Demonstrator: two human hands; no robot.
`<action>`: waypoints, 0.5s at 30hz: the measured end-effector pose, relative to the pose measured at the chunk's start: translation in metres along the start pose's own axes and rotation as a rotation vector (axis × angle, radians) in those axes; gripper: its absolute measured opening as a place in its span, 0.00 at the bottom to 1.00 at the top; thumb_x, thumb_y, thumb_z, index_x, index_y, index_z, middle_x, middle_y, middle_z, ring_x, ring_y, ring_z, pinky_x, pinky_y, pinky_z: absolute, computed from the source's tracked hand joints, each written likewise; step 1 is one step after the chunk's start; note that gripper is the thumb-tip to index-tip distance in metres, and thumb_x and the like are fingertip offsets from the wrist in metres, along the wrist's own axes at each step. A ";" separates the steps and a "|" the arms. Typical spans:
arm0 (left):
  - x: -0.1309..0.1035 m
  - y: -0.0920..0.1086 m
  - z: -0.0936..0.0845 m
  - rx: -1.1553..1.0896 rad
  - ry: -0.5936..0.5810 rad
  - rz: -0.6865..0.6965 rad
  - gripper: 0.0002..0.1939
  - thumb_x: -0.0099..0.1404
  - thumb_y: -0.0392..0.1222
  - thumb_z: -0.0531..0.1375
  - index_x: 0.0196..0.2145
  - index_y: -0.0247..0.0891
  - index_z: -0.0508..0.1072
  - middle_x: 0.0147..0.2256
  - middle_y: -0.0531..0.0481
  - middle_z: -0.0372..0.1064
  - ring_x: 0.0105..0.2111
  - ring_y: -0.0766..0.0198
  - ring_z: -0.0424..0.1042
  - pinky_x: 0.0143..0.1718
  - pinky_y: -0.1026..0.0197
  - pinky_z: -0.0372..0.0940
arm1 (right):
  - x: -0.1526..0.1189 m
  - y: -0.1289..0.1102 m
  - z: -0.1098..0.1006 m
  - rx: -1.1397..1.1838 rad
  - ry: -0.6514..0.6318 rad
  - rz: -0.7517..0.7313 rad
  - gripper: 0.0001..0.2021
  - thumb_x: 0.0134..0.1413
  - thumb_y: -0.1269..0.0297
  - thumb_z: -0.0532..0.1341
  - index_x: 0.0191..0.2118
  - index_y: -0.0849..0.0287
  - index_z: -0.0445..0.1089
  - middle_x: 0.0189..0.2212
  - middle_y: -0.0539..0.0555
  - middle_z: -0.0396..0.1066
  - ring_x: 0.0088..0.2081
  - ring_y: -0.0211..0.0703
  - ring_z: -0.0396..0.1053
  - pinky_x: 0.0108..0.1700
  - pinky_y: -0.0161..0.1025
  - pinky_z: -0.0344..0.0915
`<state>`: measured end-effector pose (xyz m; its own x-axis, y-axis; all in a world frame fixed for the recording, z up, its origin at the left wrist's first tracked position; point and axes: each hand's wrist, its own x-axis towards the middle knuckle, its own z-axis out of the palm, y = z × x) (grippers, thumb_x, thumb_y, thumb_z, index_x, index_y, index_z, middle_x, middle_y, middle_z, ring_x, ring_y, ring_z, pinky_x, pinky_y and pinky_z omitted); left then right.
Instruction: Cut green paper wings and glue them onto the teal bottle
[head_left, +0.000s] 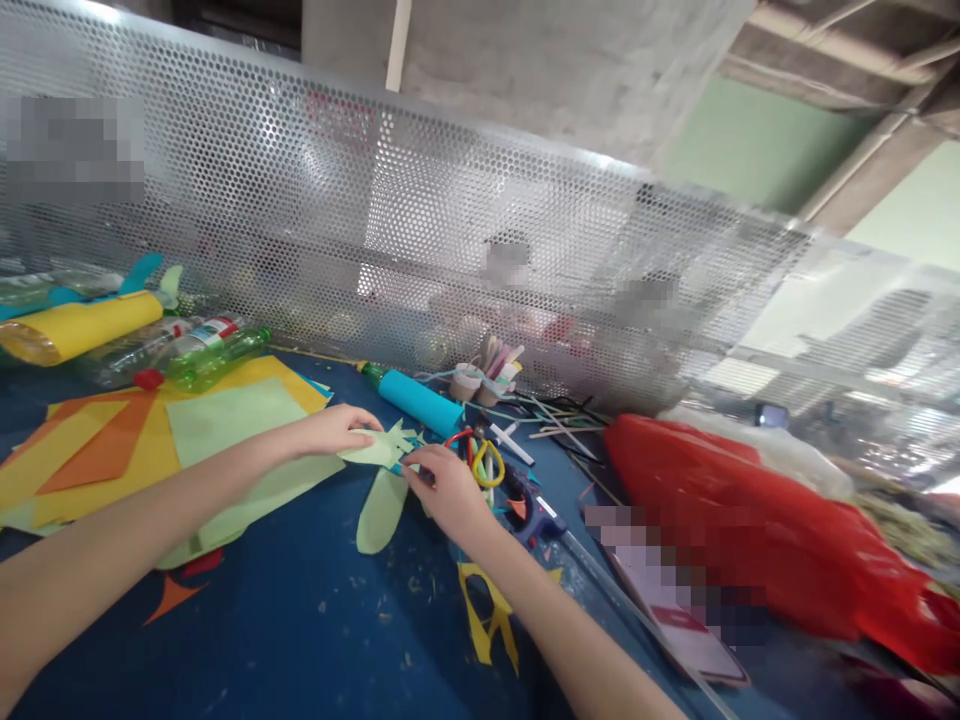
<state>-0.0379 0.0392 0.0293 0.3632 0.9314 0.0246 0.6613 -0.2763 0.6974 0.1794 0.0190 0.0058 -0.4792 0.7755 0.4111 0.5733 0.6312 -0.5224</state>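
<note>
Near the middle of the blue table, my left hand (pixel 341 430) pinches the left end of a pale green paper cutout (pixel 375 447) with pointed tips. My right hand (pixel 444 487) is closed at the cutout's right side, over a small blue piece (pixel 399 468); its fingertips partly hide what they grip. A rounded pale green piece (pixel 381 512) lies just below the cutout. Right of my right hand are scissors with a yellow handle (pixel 489 463) and a dark blue glue gun (pixel 536 520). Behind my hands lies a bottle wrapped in blue paper (pixel 421 400).
Colored sheets (pixel 240 430) and bottles, one wrapped in yellow (pixel 97 325), are at the left. Cups of sticks (pixel 466 380) stand by the perforated metal screen (pixel 450 200). A red plastic bag (pixel 720 520) lies right. Yellow scraps (pixel 480 620) are in front.
</note>
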 end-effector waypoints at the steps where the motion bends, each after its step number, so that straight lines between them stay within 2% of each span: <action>1: 0.000 -0.001 0.000 0.018 -0.001 0.018 0.18 0.55 0.42 0.55 0.42 0.36 0.73 0.39 0.46 0.72 0.36 0.58 0.69 0.33 0.65 0.59 | 0.001 -0.001 -0.004 -0.057 0.018 -0.018 0.07 0.52 0.68 0.56 0.32 0.57 0.72 0.35 0.55 0.71 0.35 0.44 0.67 0.39 0.39 0.61; 4: -0.001 0.000 -0.003 0.116 -0.002 0.037 0.18 0.53 0.40 0.55 0.43 0.37 0.72 0.38 0.47 0.72 0.36 0.58 0.69 0.34 0.64 0.59 | 0.004 -0.002 -0.022 -0.277 0.054 0.038 0.09 0.54 0.69 0.54 0.34 0.58 0.72 0.33 0.56 0.73 0.37 0.46 0.66 0.41 0.40 0.60; 7: -0.002 -0.001 -0.008 0.192 0.048 0.008 0.18 0.54 0.39 0.54 0.43 0.37 0.71 0.33 0.48 0.71 0.31 0.59 0.69 0.30 0.64 0.58 | 0.006 0.006 -0.042 -0.422 -0.052 0.192 0.09 0.52 0.71 0.54 0.33 0.58 0.73 0.28 0.56 0.72 0.31 0.45 0.67 0.34 0.38 0.58; 8: -0.001 -0.002 -0.010 0.193 0.076 0.009 0.17 0.54 0.39 0.53 0.42 0.37 0.71 0.34 0.48 0.71 0.32 0.59 0.69 0.31 0.64 0.58 | 0.006 0.009 -0.048 -0.433 -0.126 0.227 0.09 0.51 0.71 0.55 0.32 0.58 0.73 0.27 0.55 0.72 0.29 0.44 0.67 0.32 0.37 0.57; 11: 0.001 -0.010 -0.014 0.170 0.125 0.028 0.16 0.55 0.40 0.53 0.41 0.37 0.71 0.39 0.47 0.70 0.37 0.57 0.68 0.34 0.64 0.59 | 0.004 0.017 -0.060 -0.358 -0.347 0.197 0.08 0.46 0.71 0.59 0.34 0.57 0.73 0.29 0.53 0.72 0.30 0.43 0.67 0.31 0.35 0.58; 15: 0.005 -0.023 -0.018 0.136 0.106 -0.034 0.19 0.55 0.41 0.53 0.45 0.36 0.70 0.34 0.47 0.71 0.31 0.59 0.69 0.31 0.63 0.59 | -0.003 0.017 -0.060 -0.219 -0.440 0.122 0.21 0.42 0.66 0.64 0.47 0.55 0.69 0.39 0.55 0.70 0.34 0.43 0.67 0.35 0.36 0.61</action>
<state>-0.0635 0.0542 0.0267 0.2731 0.9584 0.0831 0.7571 -0.2674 0.5961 0.2303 0.0284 0.0413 -0.6078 0.7938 -0.0212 0.7458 0.5615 -0.3585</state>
